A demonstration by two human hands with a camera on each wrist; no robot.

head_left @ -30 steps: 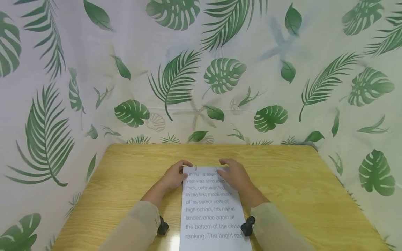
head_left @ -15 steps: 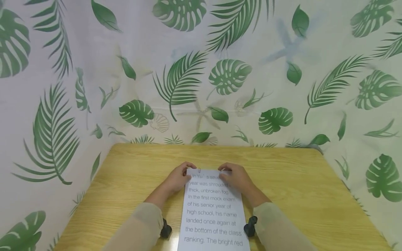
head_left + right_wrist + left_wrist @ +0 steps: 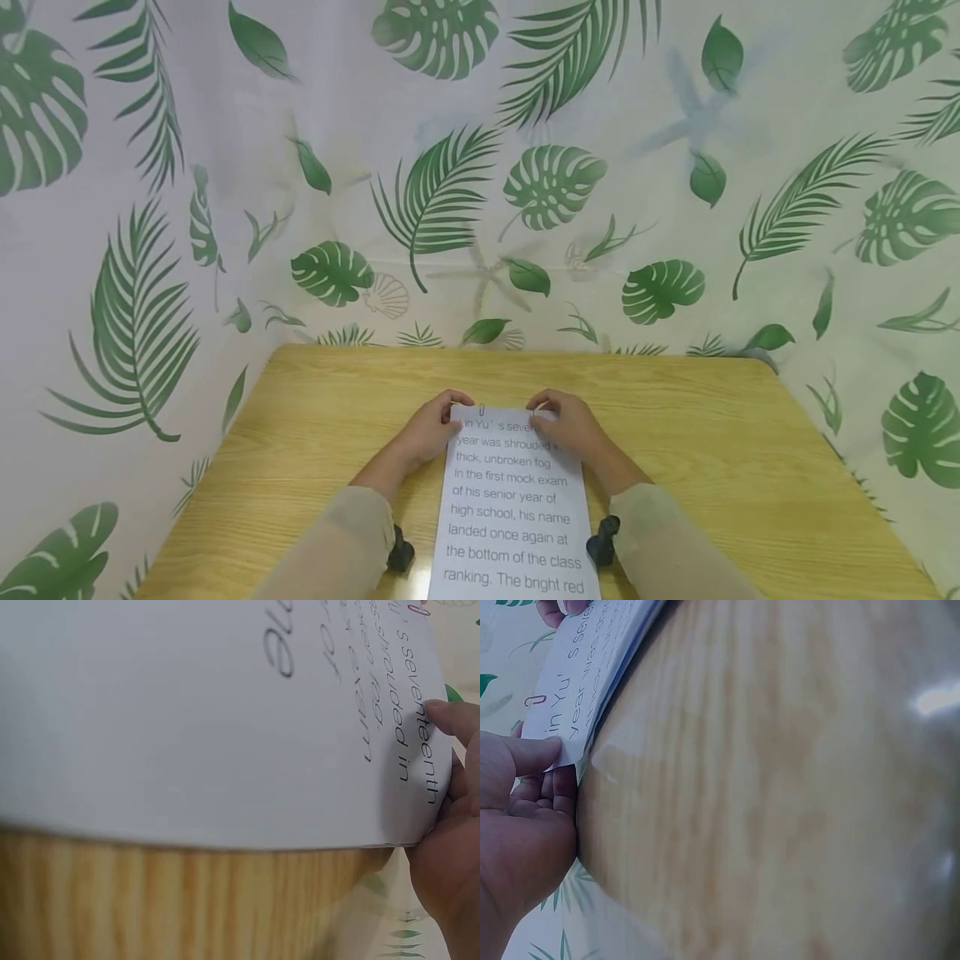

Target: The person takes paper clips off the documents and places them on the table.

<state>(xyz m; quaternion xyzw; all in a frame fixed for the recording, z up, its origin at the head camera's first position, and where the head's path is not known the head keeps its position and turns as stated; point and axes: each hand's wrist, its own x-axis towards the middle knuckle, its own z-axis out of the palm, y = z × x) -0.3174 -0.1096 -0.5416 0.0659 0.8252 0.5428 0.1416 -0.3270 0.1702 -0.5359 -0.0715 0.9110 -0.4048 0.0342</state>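
A stack of white printed sheets [image 3: 517,500] with large text lies lengthwise before me, its top end toward the back of the table. A small paper clip [image 3: 482,410] sits on its top edge toward the left; in the left wrist view this clip [image 3: 535,700] looks reddish. My left hand [image 3: 429,432] pinches the top left corner, thumb [image 3: 540,755] on the print and fingers below. At the top right, my right hand [image 3: 573,429] grips the sheets, its thumb [image 3: 448,716] on the text and other fingers behind. A second clip beside the right hand is partly hidden.
The wood-grain table [image 3: 720,475] extends to both sides of the sheets. A white cloth printed with green leaves [image 3: 555,183] hangs behind and beside it. Black wrist mounts [image 3: 400,552] flank the paper.
The head view has swung slightly left, so the scene sits further right. Both hands have stayed at the sheets' top corners, which now lie slightly nearer me.
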